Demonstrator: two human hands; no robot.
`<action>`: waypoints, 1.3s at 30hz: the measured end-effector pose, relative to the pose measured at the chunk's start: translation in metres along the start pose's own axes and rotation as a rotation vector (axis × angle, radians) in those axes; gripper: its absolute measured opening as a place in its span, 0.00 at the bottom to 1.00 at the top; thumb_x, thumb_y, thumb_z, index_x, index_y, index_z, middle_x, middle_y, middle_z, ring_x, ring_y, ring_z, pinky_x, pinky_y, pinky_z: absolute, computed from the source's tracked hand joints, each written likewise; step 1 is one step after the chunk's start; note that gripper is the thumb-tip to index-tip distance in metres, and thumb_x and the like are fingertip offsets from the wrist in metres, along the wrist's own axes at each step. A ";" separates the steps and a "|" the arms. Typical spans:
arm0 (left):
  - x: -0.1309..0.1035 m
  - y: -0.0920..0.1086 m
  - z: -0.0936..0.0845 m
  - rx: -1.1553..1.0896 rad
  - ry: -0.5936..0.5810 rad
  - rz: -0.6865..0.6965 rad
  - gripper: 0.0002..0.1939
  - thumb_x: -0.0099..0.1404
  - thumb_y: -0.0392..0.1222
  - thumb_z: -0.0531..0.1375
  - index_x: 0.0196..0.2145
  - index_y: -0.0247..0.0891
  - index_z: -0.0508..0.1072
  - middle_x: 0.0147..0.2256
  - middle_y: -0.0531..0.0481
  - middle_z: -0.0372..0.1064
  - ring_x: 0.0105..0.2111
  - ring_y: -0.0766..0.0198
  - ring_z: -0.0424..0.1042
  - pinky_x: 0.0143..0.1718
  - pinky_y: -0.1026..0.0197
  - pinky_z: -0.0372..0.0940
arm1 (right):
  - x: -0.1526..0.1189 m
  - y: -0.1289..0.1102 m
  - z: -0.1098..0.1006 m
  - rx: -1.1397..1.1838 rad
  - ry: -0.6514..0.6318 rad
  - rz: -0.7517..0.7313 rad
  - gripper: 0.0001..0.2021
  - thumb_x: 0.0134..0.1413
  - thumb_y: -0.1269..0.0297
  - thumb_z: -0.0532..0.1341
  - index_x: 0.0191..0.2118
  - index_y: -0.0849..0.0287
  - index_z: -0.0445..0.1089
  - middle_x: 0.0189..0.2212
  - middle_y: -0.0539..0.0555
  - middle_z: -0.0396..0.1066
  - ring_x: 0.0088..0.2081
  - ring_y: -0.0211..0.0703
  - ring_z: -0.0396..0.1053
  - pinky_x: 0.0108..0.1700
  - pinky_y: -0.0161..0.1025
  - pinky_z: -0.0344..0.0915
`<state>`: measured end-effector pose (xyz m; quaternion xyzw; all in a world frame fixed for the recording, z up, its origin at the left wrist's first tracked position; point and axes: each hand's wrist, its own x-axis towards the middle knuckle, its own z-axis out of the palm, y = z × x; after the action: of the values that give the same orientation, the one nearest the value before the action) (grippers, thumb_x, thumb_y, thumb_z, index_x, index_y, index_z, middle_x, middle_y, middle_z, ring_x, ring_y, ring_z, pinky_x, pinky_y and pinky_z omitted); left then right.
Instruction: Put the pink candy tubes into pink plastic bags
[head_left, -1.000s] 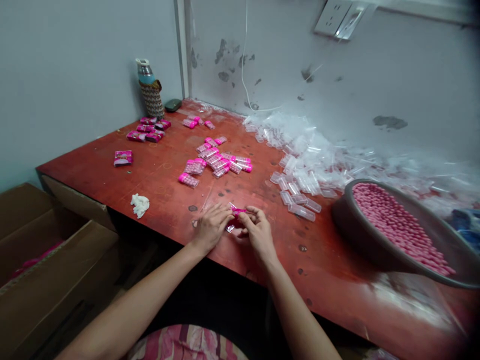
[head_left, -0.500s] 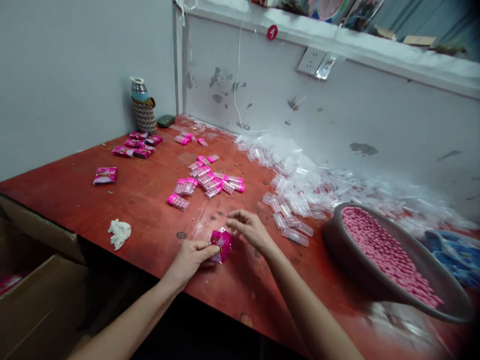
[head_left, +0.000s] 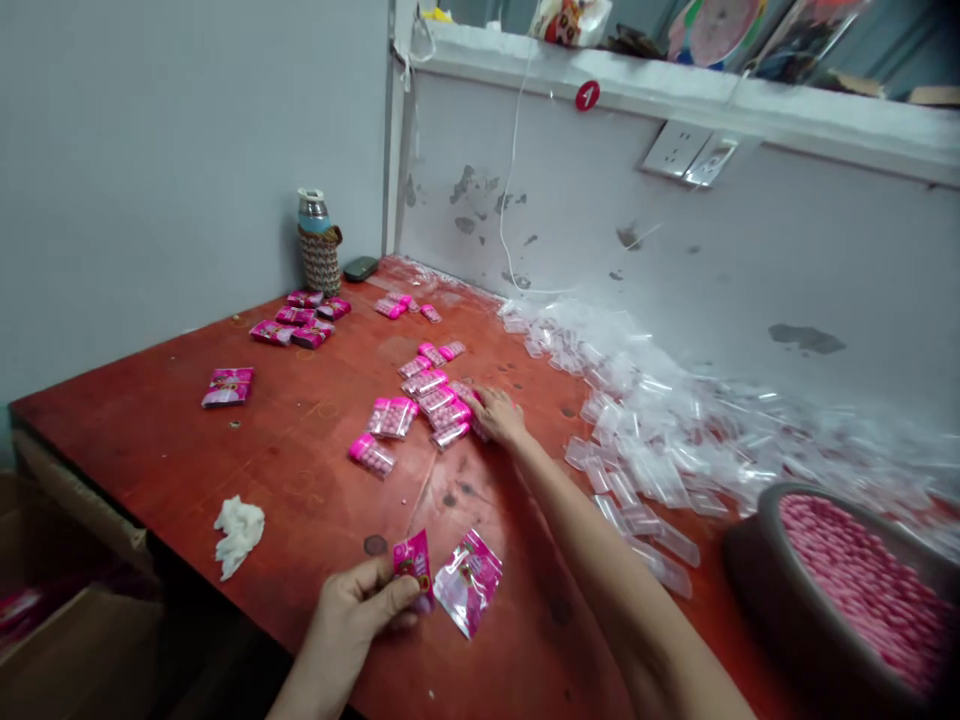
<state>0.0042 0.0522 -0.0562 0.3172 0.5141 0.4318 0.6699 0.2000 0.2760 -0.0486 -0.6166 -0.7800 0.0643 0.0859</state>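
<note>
Left hand [head_left: 358, 625]: the thumb and fingers are closed on a small pink printed packet [head_left: 412, 568] above the near part of the worktop [head_left: 292, 450]. Its contents cannot be told. A second, flat-looking foil packet [head_left: 471, 585] lies just beside it.

Right hand [head_left: 499, 413]: the arm is extended to the right side of a cluster of pink-capped containers [head_left: 439, 400], each filled with pink beads. The fingers are spread narrowly at the outermost container; whether they grip it cannot be told.

Status, judged from the layout: partway. Five thick packets [head_left: 296, 315] are grouped beside a bottle [head_left: 320, 255], and one single packet [head_left: 228, 387] lies apart; all six appear finished. The clustered containers, plus a small rear group [head_left: 391, 306], are filled and capped but lie outside any packet. Many clear containers [head_left: 637, 450], apparently empty, form a heap along the wall. Loose beads [head_left: 862, 580] occupy much of the basin [head_left: 776, 610].
</note>
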 end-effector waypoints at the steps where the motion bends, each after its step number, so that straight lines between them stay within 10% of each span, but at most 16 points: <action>1: 0.002 -0.001 -0.002 -0.011 0.000 0.008 0.11 0.48 0.45 0.63 0.23 0.33 0.74 0.23 0.46 0.71 0.25 0.63 0.69 0.28 0.64 0.64 | -0.009 -0.002 0.002 0.004 0.010 -0.011 0.23 0.58 0.51 0.40 0.53 0.54 0.57 0.53 0.58 0.58 0.54 0.50 0.53 0.50 0.52 0.52; 7: 0.013 -0.006 -0.007 -0.033 -0.048 0.025 0.11 0.47 0.45 0.64 0.20 0.33 0.73 0.20 0.46 0.71 0.22 0.64 0.67 0.26 0.64 0.61 | -0.060 0.006 0.007 0.119 0.011 -0.182 0.18 0.56 0.53 0.47 0.49 0.50 0.62 0.53 0.54 0.60 0.55 0.48 0.52 0.53 0.52 0.49; 13: 0.015 0.001 -0.006 -0.295 -0.032 -0.072 0.10 0.48 0.43 0.64 0.21 0.32 0.71 0.21 0.46 0.70 0.21 0.64 0.67 0.25 0.62 0.62 | -0.036 -0.009 -0.011 0.119 0.204 -0.171 0.17 0.57 0.59 0.46 0.46 0.59 0.64 0.46 0.58 0.66 0.48 0.46 0.62 0.49 0.42 0.57; 25: 0.016 0.010 -0.009 -0.582 0.055 -0.114 0.08 0.48 0.37 0.65 0.24 0.31 0.69 0.22 0.47 0.71 0.22 0.68 0.70 0.24 0.68 0.66 | -0.015 -0.021 -0.021 -0.208 -0.146 -0.372 0.14 0.53 0.67 0.53 0.47 0.52 0.64 0.44 0.54 0.67 0.47 0.47 0.59 0.44 0.39 0.53; 34: 0.008 0.007 -0.005 -0.823 0.159 -0.082 0.04 0.54 0.34 0.61 0.28 0.33 0.68 0.26 0.48 0.72 0.28 0.63 0.73 0.32 0.61 0.69 | -0.087 -0.039 -0.030 -0.205 0.066 -0.160 0.14 0.57 0.66 0.45 0.37 0.65 0.65 0.35 0.64 0.68 0.39 0.50 0.64 0.39 0.42 0.55; 39: 0.001 0.003 0.010 -0.888 0.154 -0.123 0.05 0.53 0.35 0.61 0.30 0.34 0.68 0.27 0.48 0.71 0.30 0.61 0.73 0.35 0.58 0.68 | -0.194 -0.076 -0.027 0.648 0.071 0.024 0.14 0.58 0.56 0.45 0.31 0.58 0.62 0.22 0.51 0.67 0.24 0.40 0.65 0.25 0.34 0.59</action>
<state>0.0132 0.0549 -0.0518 -0.0652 0.3453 0.5922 0.7251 0.1767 0.0697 -0.0170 -0.5681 -0.7081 0.2886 0.3043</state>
